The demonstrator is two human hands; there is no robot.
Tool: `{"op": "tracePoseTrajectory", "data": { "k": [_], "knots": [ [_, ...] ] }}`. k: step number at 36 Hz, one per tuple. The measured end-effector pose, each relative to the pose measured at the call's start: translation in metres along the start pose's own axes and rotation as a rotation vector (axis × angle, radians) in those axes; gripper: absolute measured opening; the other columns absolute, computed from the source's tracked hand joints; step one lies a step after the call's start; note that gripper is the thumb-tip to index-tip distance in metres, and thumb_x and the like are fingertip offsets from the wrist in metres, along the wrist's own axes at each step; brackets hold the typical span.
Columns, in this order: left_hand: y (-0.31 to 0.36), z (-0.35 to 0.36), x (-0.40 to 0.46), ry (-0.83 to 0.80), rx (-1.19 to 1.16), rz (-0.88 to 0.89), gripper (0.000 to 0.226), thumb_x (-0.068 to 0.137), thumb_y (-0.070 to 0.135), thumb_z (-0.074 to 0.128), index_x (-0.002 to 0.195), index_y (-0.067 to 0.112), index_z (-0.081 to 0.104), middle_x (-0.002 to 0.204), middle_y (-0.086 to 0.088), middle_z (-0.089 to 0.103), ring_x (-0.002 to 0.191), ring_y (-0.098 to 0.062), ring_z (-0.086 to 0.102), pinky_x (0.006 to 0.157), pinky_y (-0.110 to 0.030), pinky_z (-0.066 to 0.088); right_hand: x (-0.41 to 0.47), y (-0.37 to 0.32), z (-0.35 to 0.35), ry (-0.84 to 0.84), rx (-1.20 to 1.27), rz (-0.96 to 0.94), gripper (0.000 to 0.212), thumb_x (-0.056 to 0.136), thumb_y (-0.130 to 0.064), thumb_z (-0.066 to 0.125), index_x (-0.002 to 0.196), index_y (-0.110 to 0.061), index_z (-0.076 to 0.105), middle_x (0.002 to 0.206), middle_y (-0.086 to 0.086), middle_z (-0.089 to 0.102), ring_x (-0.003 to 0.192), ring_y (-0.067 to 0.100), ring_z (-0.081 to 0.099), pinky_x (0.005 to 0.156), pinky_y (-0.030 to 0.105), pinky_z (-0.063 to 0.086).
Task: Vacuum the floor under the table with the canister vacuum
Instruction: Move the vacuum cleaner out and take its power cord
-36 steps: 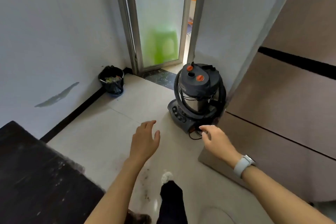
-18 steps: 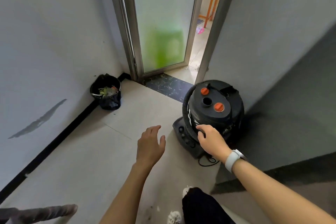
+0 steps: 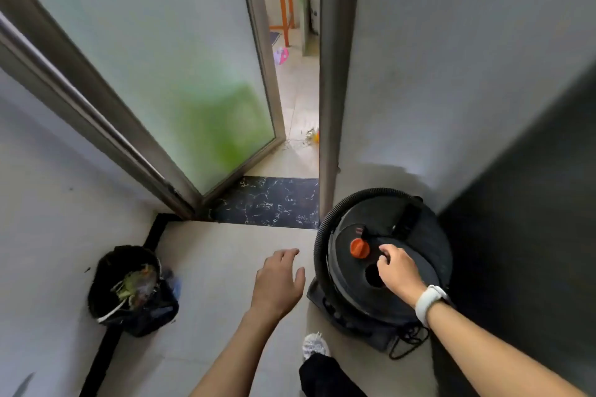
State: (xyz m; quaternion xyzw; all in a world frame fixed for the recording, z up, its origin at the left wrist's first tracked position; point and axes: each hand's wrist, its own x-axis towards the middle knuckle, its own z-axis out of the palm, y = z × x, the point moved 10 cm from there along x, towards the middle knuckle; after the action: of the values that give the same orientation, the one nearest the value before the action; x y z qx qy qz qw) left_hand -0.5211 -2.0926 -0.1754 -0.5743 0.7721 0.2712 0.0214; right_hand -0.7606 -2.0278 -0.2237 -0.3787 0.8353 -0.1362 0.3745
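The dark grey canister vacuum (image 3: 387, 235) stands on the floor in the corner by the right wall, its black ribbed hose (image 3: 322, 235) looped round the body. One orange knob (image 3: 359, 247) shows on the lid. My right hand (image 3: 398, 269), a white band on its wrist, lies on the lid just right of that knob with fingers curled down onto something I cannot make out. My left hand (image 3: 279, 279) hovers above the floor left of the vacuum, fingers relaxed and holding nothing. The table is out of view.
A black bin (image 3: 129, 287) lined with a bag and full of rubbish sits by the left wall. A frosted glass door (image 3: 180, 74) stands ajar onto a tiled room beyond. A black power cord (image 3: 409, 342) lies coiled at the vacuum's base. My foot (image 3: 314, 345) is beside it.
I have stepped closer and now look down on the vacuum. My right hand moved from the hose at the vacuum's side up onto the lid. The left hand stays open.
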Motion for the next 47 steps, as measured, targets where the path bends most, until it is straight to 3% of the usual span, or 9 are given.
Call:
{"op": "tracePoseTrajectory", "data": {
  "k": [10,18,20,24,27,33,39,45,47],
  "knots": [
    [0.07,0.036,0.155,-0.266,0.132,0.34,0.047,0.09,0.035,0.037,0.131,0.017,0.051,0.129,-0.003,0.054,0.121,-0.028,0.047,0.096,-0.038,0.042,0.094,0.044,-0.027,0.3,0.093,0.418,0.039,0.092,-0.016,0.045,0.128,0.001,0.049,0.128,0.023,0.052,0.12,0.04,0.046,0.097,0.042,0.039],
    [0.094,0.08,0.237,-0.421,0.088,0.541,0.044,0.095,0.021,0.05,0.138,0.013,0.047,0.136,-0.007,0.049,0.128,-0.026,0.042,0.104,-0.033,0.033,0.143,0.062,-0.018,0.499,0.057,0.711,0.058,0.098,-0.024,0.041,0.146,0.003,0.021,0.141,0.02,0.041,0.128,0.039,0.032,0.096,0.047,0.037],
    [0.092,0.087,0.253,-0.444,0.068,0.574,0.042,0.095,0.019,0.05,0.137,0.012,0.048,0.137,-0.007,0.049,0.127,-0.026,0.043,0.104,-0.031,0.031,0.148,0.066,-0.017,0.595,0.101,0.77,0.065,0.095,-0.023,0.047,0.148,0.001,0.016,0.142,0.022,0.034,0.126,0.041,0.036,0.098,0.047,0.037],
    [0.08,0.1,0.28,-0.486,0.062,0.623,0.041,0.095,0.018,0.051,0.136,0.013,0.049,0.137,-0.006,0.049,0.126,-0.027,0.044,0.105,-0.034,0.033,0.151,0.071,-0.009,0.714,0.059,0.858,0.075,0.092,-0.027,0.056,0.149,-0.002,0.014,0.137,0.02,0.035,0.109,0.039,0.052,0.084,0.049,0.046],
    [0.074,0.11,0.291,-0.523,0.063,0.669,0.041,0.095,0.018,0.052,0.135,0.014,0.05,0.134,-0.006,0.05,0.12,-0.027,0.049,0.103,-0.039,0.037,0.145,0.08,-0.005,0.773,0.049,0.917,0.069,0.093,-0.03,0.058,0.144,0.002,0.025,0.131,0.022,0.041,0.103,0.039,0.058,0.078,0.047,0.049],
    [0.076,0.125,0.293,-0.574,0.092,0.728,0.042,0.095,0.018,0.052,0.136,0.013,0.048,0.134,-0.008,0.05,0.119,-0.03,0.052,0.102,-0.042,0.04,0.137,0.074,0.005,0.778,-0.07,0.832,0.048,0.093,-0.031,0.055,0.128,0.0,0.045,0.115,0.019,0.057,0.104,0.036,0.057,0.079,0.043,0.046],
    [0.098,0.132,0.269,-0.577,0.142,0.887,0.048,0.094,0.017,0.053,0.14,0.011,0.043,0.139,-0.009,0.045,0.127,-0.03,0.043,0.106,-0.038,0.035,0.113,0.034,0.033,0.886,-0.268,0.548,0.05,0.07,-0.027,0.081,0.107,0.002,0.062,0.079,0.013,0.062,0.063,0.029,0.063,0.048,0.03,0.048],
    [0.099,0.151,0.222,-0.531,0.297,1.17,0.066,0.092,0.039,0.048,0.15,0.017,0.027,0.155,-0.007,0.028,0.141,-0.032,0.025,0.109,-0.048,0.031,0.072,0.003,0.081,0.835,-0.379,0.237,0.056,0.066,-0.04,0.082,0.106,-0.005,0.065,0.08,0.004,0.063,0.064,0.02,0.063,0.052,0.026,0.049],
    [0.09,0.162,0.204,-0.546,0.364,1.28,0.065,0.088,0.045,0.047,0.145,0.015,0.039,0.149,-0.005,0.04,0.14,-0.029,0.032,0.101,-0.047,0.041,0.057,-0.003,0.102,0.778,-0.42,0.136,0.059,0.068,-0.044,0.08,0.109,-0.005,0.065,0.083,0.004,0.063,0.068,0.02,0.063,0.058,0.027,0.051]
  ]
}}
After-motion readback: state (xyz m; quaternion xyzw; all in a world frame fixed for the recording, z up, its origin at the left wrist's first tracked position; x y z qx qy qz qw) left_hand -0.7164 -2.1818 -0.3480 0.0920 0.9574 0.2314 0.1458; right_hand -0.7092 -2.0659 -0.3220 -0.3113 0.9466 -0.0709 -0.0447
